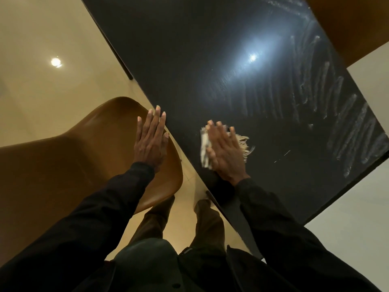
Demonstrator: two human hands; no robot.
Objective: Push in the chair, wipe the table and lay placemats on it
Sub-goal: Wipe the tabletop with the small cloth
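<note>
A black table (pixel 210 60) fills the upper middle of the head view, with pale wet wipe streaks along its right side. My right hand (pixel 225 150) lies flat with straight fingers on a white fringed cloth (pixel 205 147), pressing it against the tabletop near the left edge. My left hand (pixel 152 140) is flat with fingers straight, hovering over or resting on the front rim of a brown moulded chair (pixel 84 157) that stands beside the table's left edge. No placemats are in view.
A second brown chair (pixel 353 24) sits at the table's far right corner. Glossy beige floor (pixel 42 49) lies to the left, pale floor to the right. My legs stand between the chair and the table.
</note>
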